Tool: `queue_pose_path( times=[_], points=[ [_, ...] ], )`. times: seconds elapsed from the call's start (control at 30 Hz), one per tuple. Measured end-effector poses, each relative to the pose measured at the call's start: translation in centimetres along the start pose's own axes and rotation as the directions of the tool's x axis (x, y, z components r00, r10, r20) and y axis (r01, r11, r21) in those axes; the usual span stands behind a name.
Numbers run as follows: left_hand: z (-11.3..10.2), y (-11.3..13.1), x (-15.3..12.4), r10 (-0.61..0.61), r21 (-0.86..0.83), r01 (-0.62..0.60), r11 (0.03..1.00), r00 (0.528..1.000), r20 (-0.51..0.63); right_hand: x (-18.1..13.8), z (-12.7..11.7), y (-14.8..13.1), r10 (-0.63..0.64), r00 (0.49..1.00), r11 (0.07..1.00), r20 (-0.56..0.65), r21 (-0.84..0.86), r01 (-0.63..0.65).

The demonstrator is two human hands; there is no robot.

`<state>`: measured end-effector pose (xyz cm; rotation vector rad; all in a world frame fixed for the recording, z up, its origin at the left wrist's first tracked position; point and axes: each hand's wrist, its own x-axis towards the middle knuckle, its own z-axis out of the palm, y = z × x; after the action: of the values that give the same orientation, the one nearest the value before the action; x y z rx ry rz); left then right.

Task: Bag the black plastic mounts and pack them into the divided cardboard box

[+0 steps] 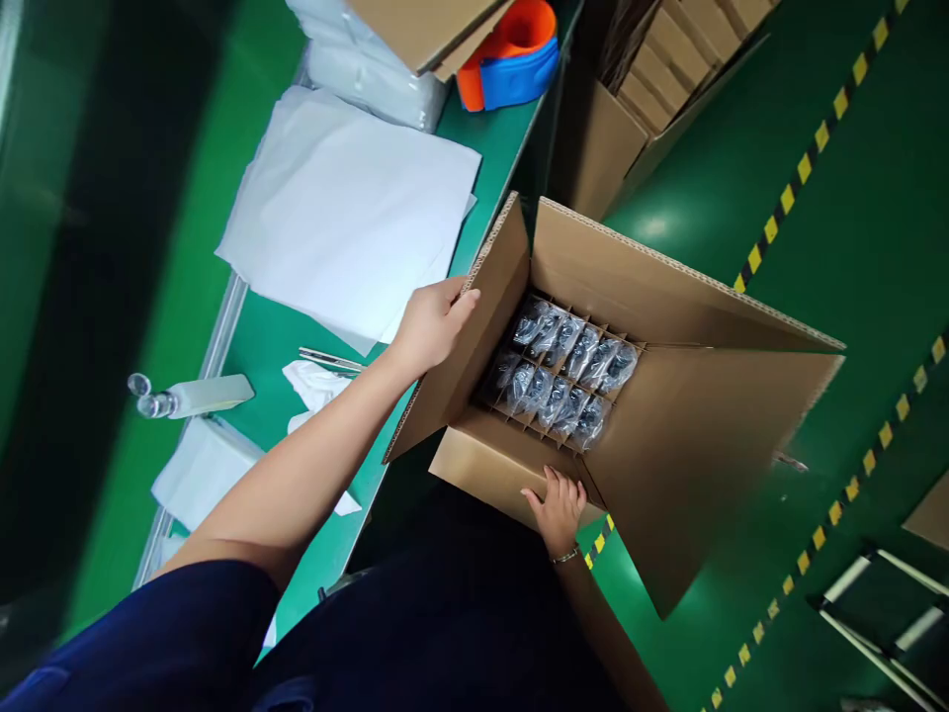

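An open cardboard box (689,435) stands on the green floor beside the table, its flaps spread. Inside, a cardboard grid holds several dark items wrapped in clear plastic (564,371). My left hand (434,321) grips the upper edge of the box's left flap, fingers curled over it. My right hand (558,506) lies on the near flap with its fingers flat on the cardboard.
A green table (267,336) on the left carries a stack of white sheets (348,213), a small bottle (189,398), tweezers (330,361) and white cloths. Orange and blue tape rolls (511,59) sit further up. A box of flat cartons (667,69) stands behind; yellow-black floor lines run on the right.
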<state>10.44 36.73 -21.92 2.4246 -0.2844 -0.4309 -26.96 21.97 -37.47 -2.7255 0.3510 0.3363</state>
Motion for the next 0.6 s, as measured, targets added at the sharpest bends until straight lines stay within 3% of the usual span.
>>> queue_pose_path(
  times=[0.37, 0.6],
  points=[
    [0.1, 0.2, 0.0, 0.036, -0.033, -0.035, 0.999, 0.999, 0.024, 0.3, 0.5, 0.2, -0.015, 1.000, 0.996, -0.024, -0.086, 0.013],
    [-0.4, -1.7, 0.9, 0.129, -0.140, -0.128, 0.982, 0.992, 0.003, 0.4, 0.6, 0.2, 0.022, 1.000, 0.994, 0.011, -0.107, -0.020]
  ],
)
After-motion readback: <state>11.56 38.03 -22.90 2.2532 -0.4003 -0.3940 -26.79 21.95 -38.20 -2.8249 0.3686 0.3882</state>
